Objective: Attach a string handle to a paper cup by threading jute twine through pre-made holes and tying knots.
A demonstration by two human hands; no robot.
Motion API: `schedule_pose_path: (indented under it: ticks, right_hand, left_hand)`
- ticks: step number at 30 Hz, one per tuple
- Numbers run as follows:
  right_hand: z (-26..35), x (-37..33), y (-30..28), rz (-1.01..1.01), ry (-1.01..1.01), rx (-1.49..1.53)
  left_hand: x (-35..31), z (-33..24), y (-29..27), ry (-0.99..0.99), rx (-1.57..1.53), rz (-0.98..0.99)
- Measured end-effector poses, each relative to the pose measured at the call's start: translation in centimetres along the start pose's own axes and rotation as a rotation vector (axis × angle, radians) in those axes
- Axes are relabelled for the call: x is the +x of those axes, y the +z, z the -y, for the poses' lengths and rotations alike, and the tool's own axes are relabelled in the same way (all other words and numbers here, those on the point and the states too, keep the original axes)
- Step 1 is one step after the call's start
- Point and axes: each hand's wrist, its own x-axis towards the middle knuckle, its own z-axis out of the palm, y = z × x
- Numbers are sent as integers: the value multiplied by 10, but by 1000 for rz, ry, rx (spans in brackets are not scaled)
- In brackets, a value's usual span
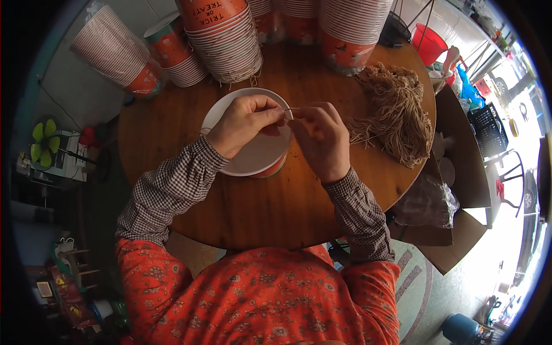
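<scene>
Over the right part of a white-lined paper bucket (pixel 251 160), both my hands meet at its rim. My left hand (pixel 244 123) is closed, thumb and fingers pinched on a thin tan cord (pixel 291 108). Thumb against fingers, my right hand (pixel 324 141) pinches the same cord just to the right. Only a short piece of cord shows between the hands; the rest is hidden by my fingers. A little of the bucket's orange outside shows below its rim. To the right lies a loose heap of tan cords (pixel 399 115), apart from my right hand.
The round wooden table (pixel 247 213) carries stacks of orange printed buckets (pixel 224 46) along its far side, some wrapped in clear plastic (pixel 351 34). An opened cardboard box (pixel 466 155) stands right of the table. A red bucket (pixel 428 45) is beyond. A green-bladed fan (pixel 45 141) stands left.
</scene>
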Motion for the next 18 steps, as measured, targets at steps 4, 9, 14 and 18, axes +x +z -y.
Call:
schedule_pose_path:
  ticks: [4,9,14,18]
  right_hand:
    - [3,3,6,12,-95,-138]
    - [2,1,6,123,128,25]
    - [3,3,7,138,133,41]
    - [2,3,8,128,107,46]
  left_hand:
    - [0,4,-2,14,-35,1]
    - [-1,3,0,76,22,-29]
    - [-1,3,-2,107,41,-51]
    - [1,5,-1,198,72,-63]
